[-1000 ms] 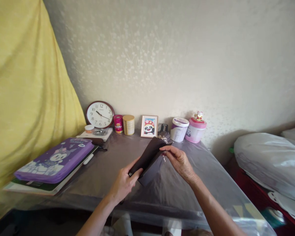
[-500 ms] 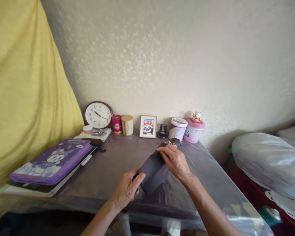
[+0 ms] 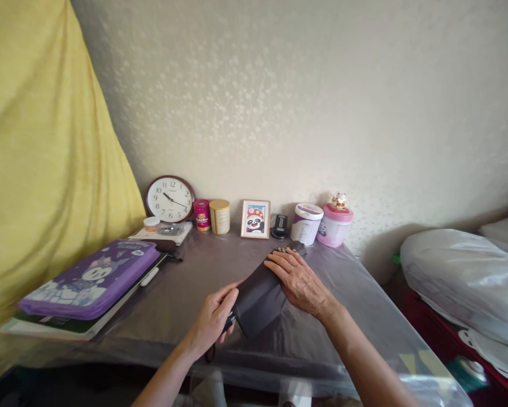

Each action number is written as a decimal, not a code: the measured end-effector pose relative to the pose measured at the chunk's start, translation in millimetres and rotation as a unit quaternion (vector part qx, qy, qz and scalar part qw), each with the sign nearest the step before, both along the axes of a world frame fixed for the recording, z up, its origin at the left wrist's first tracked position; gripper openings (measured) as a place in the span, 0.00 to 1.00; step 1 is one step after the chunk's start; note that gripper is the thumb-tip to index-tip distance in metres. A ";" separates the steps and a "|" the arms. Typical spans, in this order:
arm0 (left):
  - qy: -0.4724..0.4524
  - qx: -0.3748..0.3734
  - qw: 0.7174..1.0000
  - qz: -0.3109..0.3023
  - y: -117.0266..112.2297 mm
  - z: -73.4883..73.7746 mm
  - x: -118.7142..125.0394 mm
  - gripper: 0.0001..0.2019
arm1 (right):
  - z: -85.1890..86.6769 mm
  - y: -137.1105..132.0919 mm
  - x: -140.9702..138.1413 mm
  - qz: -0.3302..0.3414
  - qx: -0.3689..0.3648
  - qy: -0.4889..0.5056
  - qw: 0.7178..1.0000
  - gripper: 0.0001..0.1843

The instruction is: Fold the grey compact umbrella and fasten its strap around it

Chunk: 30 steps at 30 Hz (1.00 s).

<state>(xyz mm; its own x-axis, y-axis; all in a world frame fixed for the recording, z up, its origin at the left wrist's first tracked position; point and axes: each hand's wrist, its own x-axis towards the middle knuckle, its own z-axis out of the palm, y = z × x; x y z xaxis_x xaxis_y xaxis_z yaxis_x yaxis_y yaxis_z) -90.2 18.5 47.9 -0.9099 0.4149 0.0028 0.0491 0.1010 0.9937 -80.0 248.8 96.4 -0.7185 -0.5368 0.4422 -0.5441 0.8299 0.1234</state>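
Note:
A dark grey folding umbrella, its canopy folded down, lies at a slant over the near middle of the table. My left hand is closed round the black handle at its near end, with a wrist loop hanging below. Across the folded cloth lies my right hand, its fingers stretched out and side by side. Past those fingertips the umbrella's far end shows, with pale rib tips beside it.
Along the wall stand a clock, tins, a framed panda picture, a black gadget and tubs. A purple case lies on books at left. White bags sit right of the table.
My right hand has gone from pinching the canopy cloth to lying flat on it. The left hand has moved slightly left, and more of the handle shows.

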 end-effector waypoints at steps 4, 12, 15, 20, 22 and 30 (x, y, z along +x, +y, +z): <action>-0.007 -0.024 0.999 -0.019 1.8 0.4 4.1 0.30 | 0.1 4.1 -3.0 -0.039 0.029 -0.009 0.999 0.28; 0.135 -0.159 0.978 -0.027 -3.2 3.2 3.7 0.24 | 1.7 3.7 -2.8 -0.077 0.087 -0.042 0.992 0.12; 0.219 -0.226 0.949 -0.035 -4.7 5.3 5.7 0.27 | 1.0 3.2 -4.6 -0.077 0.093 -0.040 0.992 0.11; 0.260 -0.276 0.925 -0.012 -0.3 0.3 8.4 0.30 | -0.5 1.6 -7.0 -0.073 0.089 -0.041 0.993 0.12; 0.250 -0.228 0.941 0.003 0.6 0.0 8.2 0.27 | -0.1 0.6 -6.2 -0.065 0.067 -0.031 0.995 0.17; 0.199 -0.111 0.973 0.047 -5.7 9.9 0.7 0.24 | 5.4 19.7 -1.7 -0.048 -0.272 0.034 0.961 0.18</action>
